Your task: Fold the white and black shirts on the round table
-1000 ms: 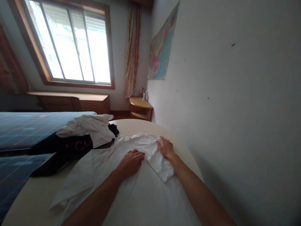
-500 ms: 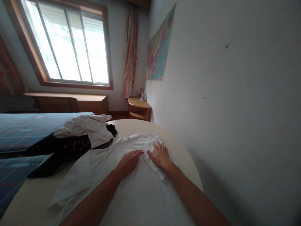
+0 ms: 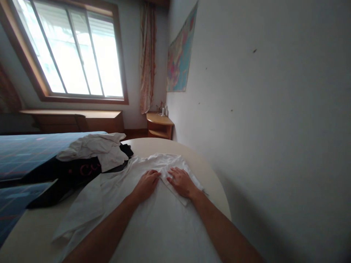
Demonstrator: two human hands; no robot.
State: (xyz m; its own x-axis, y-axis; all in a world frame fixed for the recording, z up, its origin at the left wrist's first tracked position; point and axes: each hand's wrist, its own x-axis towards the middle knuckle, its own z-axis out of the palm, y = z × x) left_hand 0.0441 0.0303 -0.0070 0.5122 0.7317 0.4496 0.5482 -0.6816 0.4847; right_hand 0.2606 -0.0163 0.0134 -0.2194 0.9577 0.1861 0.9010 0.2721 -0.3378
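Observation:
A white shirt (image 3: pixel 161 219) lies spread over the round table, its far end wrinkled. On its right side a sleeve (image 3: pixel 178 197) is folded inward over the body of the shirt. My left hand (image 3: pixel 148 184) rests on the cloth with fingers stretched out, their tips at the fold's inner edge. Just to the right, my right hand (image 3: pixel 181 181) lies flat on the folded sleeve, fingers slightly apart. A small gap separates the two hands. The shirt's other sleeve (image 3: pixel 74 223) extends toward the left edge of the table.
Left of the shirt, a crumpled light garment (image 3: pixel 95 146) lies on black clothing (image 3: pixel 79 170) with pink lettering. The cream table (image 3: pixel 216 186) stands close to the wall (image 3: pixel 260 128). Beyond are a bed with blue checked cover (image 3: pixel 35 149) and a corner shelf (image 3: pixel 160 119).
My right hand has slid slightly toward the left hand, its fingers less spread. The whole view has shifted a little. Both hands still touch the shirt.

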